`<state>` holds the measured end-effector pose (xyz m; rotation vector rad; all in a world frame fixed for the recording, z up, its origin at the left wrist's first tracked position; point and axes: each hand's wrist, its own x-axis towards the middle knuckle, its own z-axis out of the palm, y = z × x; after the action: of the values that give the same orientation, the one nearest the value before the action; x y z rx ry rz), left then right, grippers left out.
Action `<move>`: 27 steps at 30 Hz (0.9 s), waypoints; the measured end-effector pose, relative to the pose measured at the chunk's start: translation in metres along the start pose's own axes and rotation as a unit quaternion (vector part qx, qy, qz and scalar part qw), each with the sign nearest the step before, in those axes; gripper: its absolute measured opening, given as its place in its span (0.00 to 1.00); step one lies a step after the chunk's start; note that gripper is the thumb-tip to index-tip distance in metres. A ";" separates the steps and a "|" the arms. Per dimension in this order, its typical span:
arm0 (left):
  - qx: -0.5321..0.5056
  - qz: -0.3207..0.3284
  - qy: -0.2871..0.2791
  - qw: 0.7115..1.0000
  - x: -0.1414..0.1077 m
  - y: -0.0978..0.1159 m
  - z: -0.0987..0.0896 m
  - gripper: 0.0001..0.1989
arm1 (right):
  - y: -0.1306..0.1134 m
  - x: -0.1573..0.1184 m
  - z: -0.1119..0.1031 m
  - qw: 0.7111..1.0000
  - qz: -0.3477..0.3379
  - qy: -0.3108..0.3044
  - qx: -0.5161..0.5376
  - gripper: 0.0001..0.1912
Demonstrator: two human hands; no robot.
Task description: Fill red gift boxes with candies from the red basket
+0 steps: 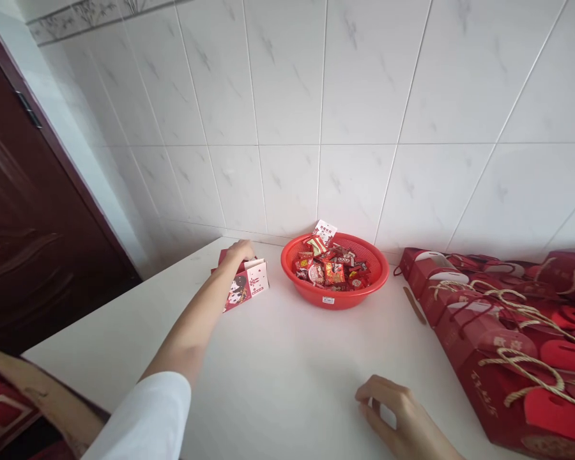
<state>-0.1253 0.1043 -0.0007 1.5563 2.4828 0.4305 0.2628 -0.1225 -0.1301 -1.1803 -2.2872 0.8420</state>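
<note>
My left hand (240, 250) reaches far across the white table, its fingers bent over the upper edge of a small red-and-white cardboard gift box (253, 281). Cartoon figures are printed on the box front, and its white flaps stand up. The fingertips are hidden behind the box top. My right hand (395, 412) hovers at the near side of the table, loosely curled with a gap between thumb and fingers, holding nothing. Between the hands and farther back, a red plastic basket (311, 295) holds wrapped candies (334, 273) and a white-and-red printed card (324, 230).
Several red gift boxes (464, 345) with rope handles crowd the table's right side. A thin brown strip (414, 305) lies beside them. Tiled wall (287, 96) runs behind the table (268, 383). At lower left is an open carton (43, 396) with red things; a dark door (33, 191) stands beyond.
</note>
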 end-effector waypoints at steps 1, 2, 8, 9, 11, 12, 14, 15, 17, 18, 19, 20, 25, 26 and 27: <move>-0.014 0.000 0.014 1.000 0.000 -0.003 -0.003 0.07 | 0.000 0.000 -0.001 1.000 -0.002 -0.002 -0.002 0.11; -0.031 0.000 0.034 0.999 0.000 -0.007 -0.008 0.06 | -0.001 -0.001 -0.001 1.000 -0.004 -0.004 -0.004 0.11; -0.187 0.032 0.201 0.961 -0.010 -0.018 -0.043 0.10 | -0.003 -0.001 0.000 1.000 -0.012 0.003 -0.025 0.11; -0.218 0.044 0.223 0.949 -0.014 -0.016 -0.050 0.12 | -0.004 -0.001 0.001 1.000 -0.011 0.002 -0.026 0.11; -0.271 0.074 0.256 0.925 -0.023 -0.009 -0.063 0.15 | -0.005 -0.001 0.002 1.000 -0.009 -0.002 -0.023 0.11; -0.299 0.091 0.265 0.912 -0.030 -0.003 -0.069 0.16 | -0.006 -0.001 0.002 1.000 -0.007 -0.004 -0.019 0.11; -0.370 0.132 0.266 0.880 -0.049 0.012 -0.081 0.17 | -0.008 -0.001 0.002 1.000 -0.002 -0.006 -0.007 0.11; -0.433 0.160 0.252 0.850 -0.061 0.019 -0.085 0.17 | -0.008 0.000 0.002 1.000 -0.001 -0.005 0.000 0.11; -0.523 0.198 0.204 0.804 -0.089 0.035 -0.091 0.15 | -0.010 0.000 0.001 1.000 -0.003 0.008 0.019 0.11; -0.540 0.211 0.174 0.796 -0.104 0.042 -0.092 0.14 | -0.011 0.000 0.000 0.999 -0.005 0.018 0.029 0.11; -0.545 0.222 0.144 0.796 -0.119 0.049 -0.092 0.14 | -0.012 0.001 -0.001 0.999 -0.007 0.029 0.040 0.12; -0.536 0.231 0.108 0.805 -0.134 0.055 -0.090 0.13 | -0.013 0.001 -0.003 0.998 -0.009 0.042 0.051 0.14; -0.418 0.316 -0.074 0.849 -0.197 0.079 -0.065 0.11 | -0.018 0.001 -0.010 0.987 -0.010 0.098 0.130 0.22; -0.396 0.334 -0.111 0.848 -0.206 0.083 -0.058 0.11 | -0.018 0.002 -0.011 0.982 -0.017 0.103 0.158 0.21; -0.378 0.348 -0.147 0.846 -0.215 0.087 -0.051 0.10 | -0.018 0.003 -0.012 0.976 -0.028 0.105 0.188 0.20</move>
<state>0.0270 -0.0605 0.0764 1.8691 1.1845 1.0180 0.2579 -0.1246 -0.1091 -0.9772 -1.8781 1.0220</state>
